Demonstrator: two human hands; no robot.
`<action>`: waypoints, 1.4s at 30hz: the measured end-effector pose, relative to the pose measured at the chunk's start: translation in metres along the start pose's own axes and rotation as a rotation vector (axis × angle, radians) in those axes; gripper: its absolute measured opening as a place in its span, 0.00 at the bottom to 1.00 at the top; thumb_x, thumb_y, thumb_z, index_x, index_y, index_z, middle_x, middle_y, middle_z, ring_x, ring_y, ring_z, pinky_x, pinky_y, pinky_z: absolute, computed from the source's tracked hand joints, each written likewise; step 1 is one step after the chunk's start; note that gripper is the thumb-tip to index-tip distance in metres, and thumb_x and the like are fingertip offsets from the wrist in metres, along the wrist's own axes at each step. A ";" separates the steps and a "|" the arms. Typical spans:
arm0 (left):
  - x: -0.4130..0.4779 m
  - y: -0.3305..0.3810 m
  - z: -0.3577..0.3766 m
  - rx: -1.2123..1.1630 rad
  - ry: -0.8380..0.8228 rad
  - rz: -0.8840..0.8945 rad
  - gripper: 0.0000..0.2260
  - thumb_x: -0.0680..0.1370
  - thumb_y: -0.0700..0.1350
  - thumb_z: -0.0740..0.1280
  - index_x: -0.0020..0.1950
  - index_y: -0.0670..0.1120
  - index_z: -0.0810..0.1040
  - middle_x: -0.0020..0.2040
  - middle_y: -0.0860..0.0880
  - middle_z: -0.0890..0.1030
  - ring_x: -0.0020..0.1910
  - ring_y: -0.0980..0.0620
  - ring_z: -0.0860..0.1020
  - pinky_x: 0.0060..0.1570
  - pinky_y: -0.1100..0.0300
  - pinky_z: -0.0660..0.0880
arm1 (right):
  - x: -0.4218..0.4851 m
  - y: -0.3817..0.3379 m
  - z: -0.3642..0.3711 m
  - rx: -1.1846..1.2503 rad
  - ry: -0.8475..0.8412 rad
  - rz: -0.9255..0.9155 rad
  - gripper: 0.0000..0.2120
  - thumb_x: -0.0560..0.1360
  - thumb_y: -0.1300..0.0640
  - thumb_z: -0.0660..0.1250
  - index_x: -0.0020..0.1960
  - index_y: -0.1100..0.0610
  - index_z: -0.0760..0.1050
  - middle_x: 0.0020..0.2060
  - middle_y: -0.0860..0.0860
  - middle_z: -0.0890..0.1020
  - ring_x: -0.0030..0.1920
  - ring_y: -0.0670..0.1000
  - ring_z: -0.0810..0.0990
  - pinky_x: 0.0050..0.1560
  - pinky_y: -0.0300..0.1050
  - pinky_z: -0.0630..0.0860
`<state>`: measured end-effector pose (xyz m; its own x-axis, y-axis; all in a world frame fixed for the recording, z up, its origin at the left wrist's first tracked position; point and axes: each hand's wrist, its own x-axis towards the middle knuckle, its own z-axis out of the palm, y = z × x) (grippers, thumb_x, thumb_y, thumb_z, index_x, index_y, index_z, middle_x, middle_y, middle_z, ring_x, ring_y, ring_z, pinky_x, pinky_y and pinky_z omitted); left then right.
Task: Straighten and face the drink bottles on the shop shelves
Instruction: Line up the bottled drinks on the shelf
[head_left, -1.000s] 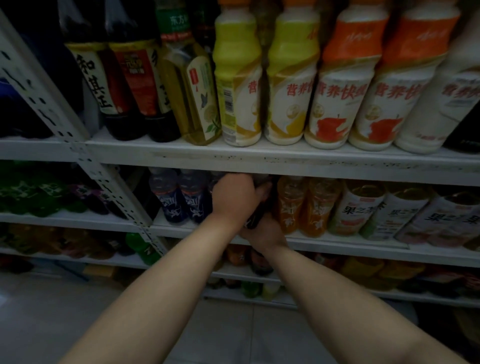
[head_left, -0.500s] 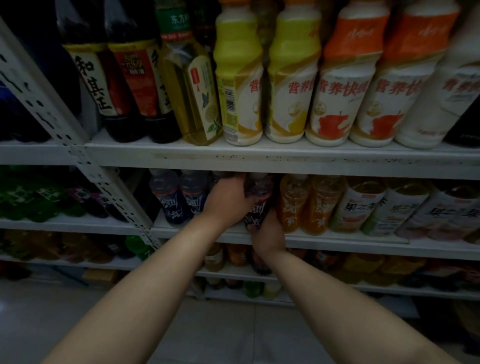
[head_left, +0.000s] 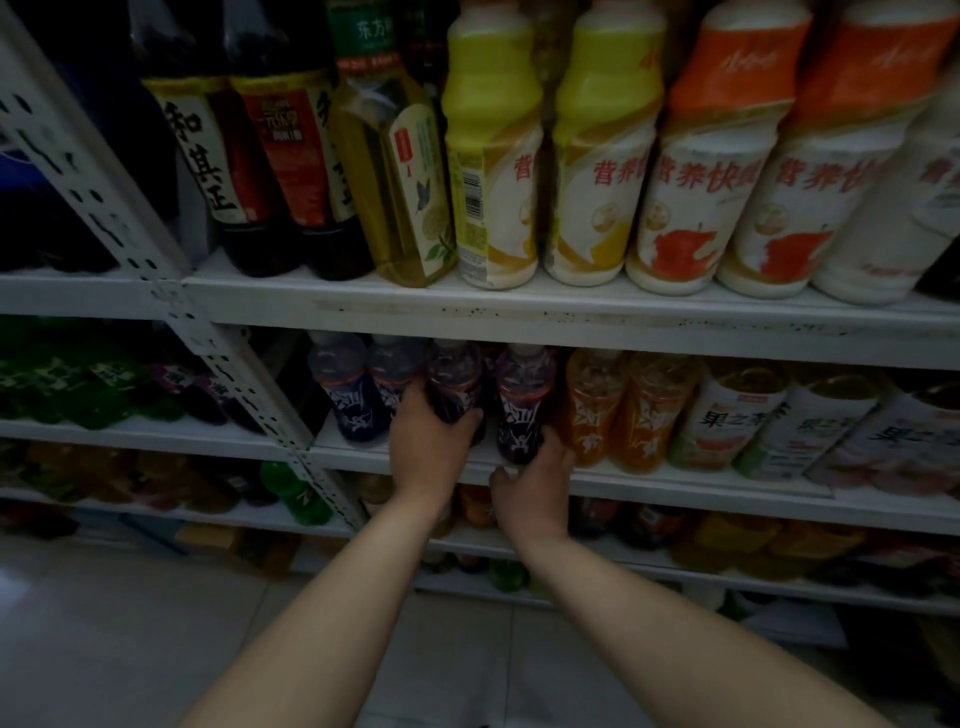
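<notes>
On the second shelf (head_left: 649, 480) stand several small dark purple drink bottles. My left hand (head_left: 428, 449) grips the lower half of one dark bottle (head_left: 454, 382), fingers and thumb curled round it. My right hand (head_left: 535, 480) holds the base of the neighbouring dark bottle (head_left: 522, 402), whose white-lettered label faces out. Two bluish bottles (head_left: 353, 395) stand just to the left of them. Two orange drink bottles (head_left: 618, 410) stand upright just to the right.
Pale tea bottles (head_left: 737, 415) lean further right on the same shelf. The shelf above (head_left: 519, 309) carries tall yellow, orange and dark bottles. A perforated white upright (head_left: 130, 228) slants down the left. Lower shelves hold more bottles; pale floor tiles (head_left: 156, 623) lie below.
Both hands have dropped from the bottles' upper parts to their lower halves and drawn apart, so two dark bottles now stand side by side in plain sight.
</notes>
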<state>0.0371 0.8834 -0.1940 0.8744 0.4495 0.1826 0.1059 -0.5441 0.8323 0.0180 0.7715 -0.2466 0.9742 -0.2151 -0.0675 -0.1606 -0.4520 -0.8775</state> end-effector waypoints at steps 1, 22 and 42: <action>0.001 0.003 0.005 -0.005 0.018 -0.021 0.29 0.69 0.52 0.76 0.66 0.46 0.71 0.61 0.48 0.78 0.59 0.49 0.76 0.52 0.60 0.71 | 0.000 0.001 -0.001 -0.026 -0.002 0.019 0.34 0.72 0.59 0.69 0.73 0.52 0.55 0.67 0.51 0.61 0.63 0.52 0.68 0.60 0.39 0.64; 0.041 -0.020 -0.006 0.002 -0.493 0.098 0.27 0.74 0.56 0.70 0.70 0.49 0.69 0.65 0.51 0.75 0.63 0.50 0.73 0.56 0.60 0.69 | 0.017 0.013 -0.025 -0.157 -0.286 0.171 0.14 0.75 0.54 0.64 0.61 0.51 0.72 0.57 0.51 0.76 0.51 0.51 0.78 0.55 0.46 0.77; 0.030 -0.042 -0.001 0.169 -0.549 0.094 0.27 0.75 0.48 0.71 0.72 0.45 0.67 0.68 0.46 0.73 0.66 0.46 0.71 0.59 0.63 0.64 | 0.023 0.003 -0.018 -0.185 -0.236 0.126 0.07 0.75 0.55 0.65 0.53 0.52 0.76 0.50 0.49 0.78 0.46 0.47 0.74 0.46 0.37 0.69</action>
<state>0.0580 0.9204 -0.2227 0.9964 -0.0146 -0.0837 0.0506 -0.6895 0.7225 0.0374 0.7492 -0.2426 0.9511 -0.0824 -0.2976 -0.2874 -0.5888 -0.7555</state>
